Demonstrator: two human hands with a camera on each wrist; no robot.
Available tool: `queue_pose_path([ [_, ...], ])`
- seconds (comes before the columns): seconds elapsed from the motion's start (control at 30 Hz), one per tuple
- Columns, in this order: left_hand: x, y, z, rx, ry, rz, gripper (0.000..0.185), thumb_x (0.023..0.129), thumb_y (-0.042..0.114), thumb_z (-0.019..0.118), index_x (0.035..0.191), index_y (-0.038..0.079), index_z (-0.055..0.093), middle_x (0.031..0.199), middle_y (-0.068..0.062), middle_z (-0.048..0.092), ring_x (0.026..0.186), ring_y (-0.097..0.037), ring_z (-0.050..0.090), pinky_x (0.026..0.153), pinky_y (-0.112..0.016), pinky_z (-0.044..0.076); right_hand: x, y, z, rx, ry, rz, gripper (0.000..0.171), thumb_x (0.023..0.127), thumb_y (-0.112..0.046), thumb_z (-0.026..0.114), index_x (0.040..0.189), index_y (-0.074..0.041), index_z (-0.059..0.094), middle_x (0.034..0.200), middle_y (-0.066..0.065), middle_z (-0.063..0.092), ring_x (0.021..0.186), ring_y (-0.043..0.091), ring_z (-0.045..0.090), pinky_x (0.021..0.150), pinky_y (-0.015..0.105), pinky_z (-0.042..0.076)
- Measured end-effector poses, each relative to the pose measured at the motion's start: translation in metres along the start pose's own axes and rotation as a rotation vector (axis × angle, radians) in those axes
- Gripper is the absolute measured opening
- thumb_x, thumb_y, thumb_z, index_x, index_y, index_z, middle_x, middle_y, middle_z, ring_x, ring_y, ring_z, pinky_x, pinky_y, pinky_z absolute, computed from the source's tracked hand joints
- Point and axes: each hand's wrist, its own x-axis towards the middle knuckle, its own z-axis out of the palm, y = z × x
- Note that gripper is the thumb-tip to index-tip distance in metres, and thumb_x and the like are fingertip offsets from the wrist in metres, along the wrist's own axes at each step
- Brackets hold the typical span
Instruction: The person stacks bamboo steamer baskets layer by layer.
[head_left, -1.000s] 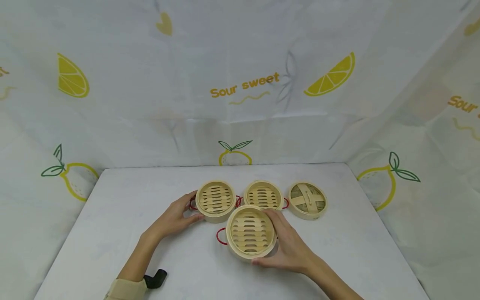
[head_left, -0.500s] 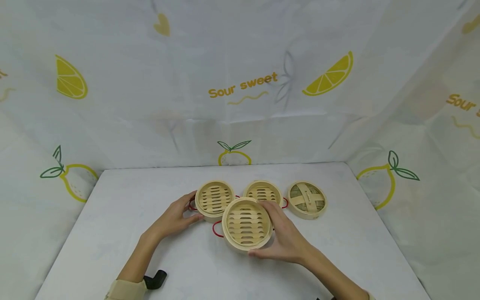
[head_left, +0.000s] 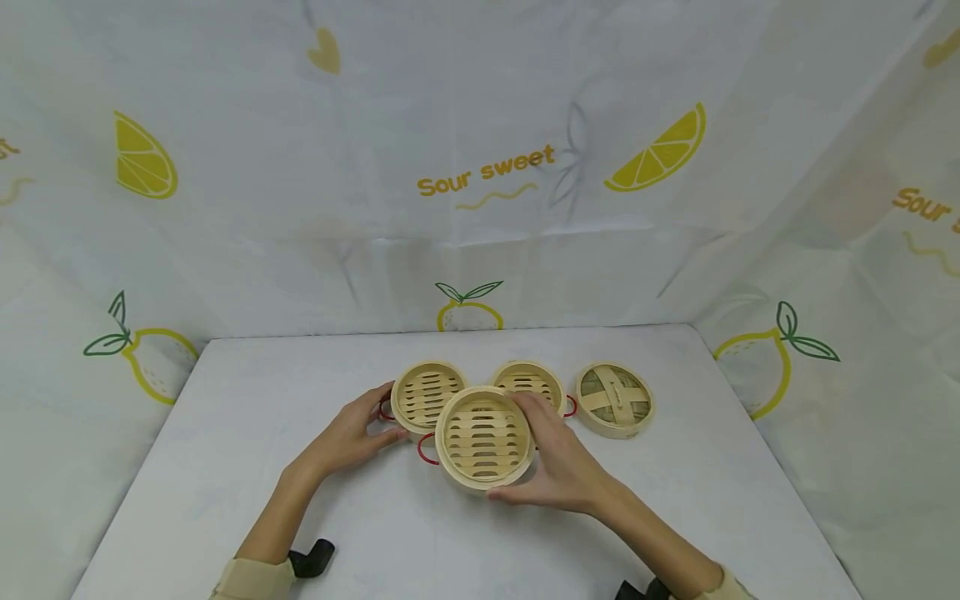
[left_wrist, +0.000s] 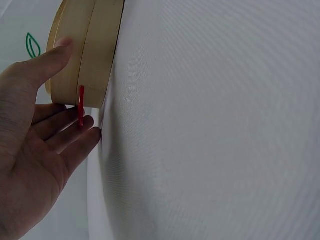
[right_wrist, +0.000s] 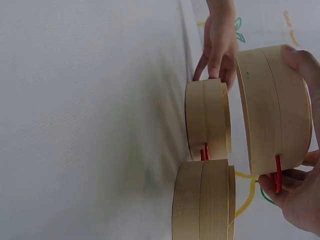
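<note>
My right hand [head_left: 551, 458] grips a round bamboo steamer basket [head_left: 483, 435] with red wire handles and holds it lifted off the white table [head_left: 285, 375]; the right wrist view shows this basket [right_wrist: 275, 110] raised above the surface. It hangs partly over the left basket [head_left: 422, 393]. My left hand [head_left: 360, 429] holds that left basket by its wall, thumb on the side [left_wrist: 87, 50], fingers by the red handle [left_wrist: 81, 105]. A third basket [head_left: 531, 379] stands behind, partly hidden by my right hand.
A woven bamboo lid [head_left: 615, 398] lies on the table to the right of the baskets. Lemon-printed cloth walls [head_left: 480, 183] close in the back and both sides. The third basket [right_wrist: 202, 200] sits close beside the left basket [right_wrist: 207, 120].
My right hand has lifted its basket and carried it up and to the left, so it now overlaps the left basket. The left hand has stayed in place.
</note>
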Motion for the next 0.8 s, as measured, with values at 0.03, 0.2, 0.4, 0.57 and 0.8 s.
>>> queue_pose_path([
  [0.03, 0.000, 0.000, 0.000, 0.000, 0.000, 0.001, 0.087, 0.097, 0.029, 0.085, 0.164, -0.003, 0.040, 0.162, -0.022, 0.056, 0.151, -0.040, 0.055, 0.118, -0.054, 0.056, 0.001, 0.000, 0.001, 0.007, -0.003, 0.000, 0.119, 0.062, -0.055, 0.103, 0.158, -0.014, 0.045, 0.153, 0.002, 0.053, 0.138, 0.020, 0.058, 0.110, 0.052, 0.062],
  [0.2, 0.000, 0.000, 0.000, 0.001, -0.001, 0.003, 0.086, 0.097, 0.029, 0.084, 0.164, -0.003, 0.040, 0.162, -0.022, 0.055, 0.151, -0.041, 0.054, 0.118, -0.055, 0.056, 0.005, 0.000, 0.003, 0.001, 0.003, -0.006, 0.118, 0.065, -0.062, 0.100, 0.158, -0.013, 0.045, 0.151, 0.004, 0.053, 0.137, 0.021, 0.058, 0.111, 0.054, 0.061],
  [0.4, -0.001, 0.000, 0.000, -0.006, -0.005, 0.001, 0.087, 0.097, 0.030, 0.084, 0.164, -0.003, 0.040, 0.163, -0.022, 0.054, 0.151, -0.041, 0.054, 0.118, -0.056, 0.056, 0.009, 0.001, 0.005, -0.004, 0.001, 0.005, 0.121, 0.066, -0.069, 0.096, 0.160, -0.013, 0.044, 0.153, 0.005, 0.053, 0.139, 0.023, 0.058, 0.111, 0.055, 0.061],
  [0.57, 0.000, 0.001, 0.000, -0.012, -0.006, 0.005, 0.086, 0.097, 0.029, 0.084, 0.164, -0.004, 0.040, 0.163, -0.022, 0.054, 0.151, -0.041, 0.054, 0.118, -0.056, 0.056, 0.013, 0.001, 0.008, -0.006, 0.002, 0.018, 0.122, 0.065, -0.066, 0.098, 0.160, -0.013, 0.043, 0.154, 0.007, 0.052, 0.141, 0.026, 0.058, 0.113, 0.056, 0.060],
  [0.8, 0.000, 0.000, 0.000, 0.001, 0.004, 0.020, 0.082, 0.098, 0.025, 0.084, 0.163, -0.003, 0.042, 0.160, -0.021, 0.057, 0.149, -0.040, 0.057, 0.117, -0.057, 0.057, 0.019, 0.001, 0.013, -0.013, 0.006, 0.021, 0.121, 0.064, -0.066, 0.098, 0.160, -0.015, 0.045, 0.153, 0.005, 0.055, 0.142, 0.022, 0.055, 0.116, 0.055, 0.058],
])
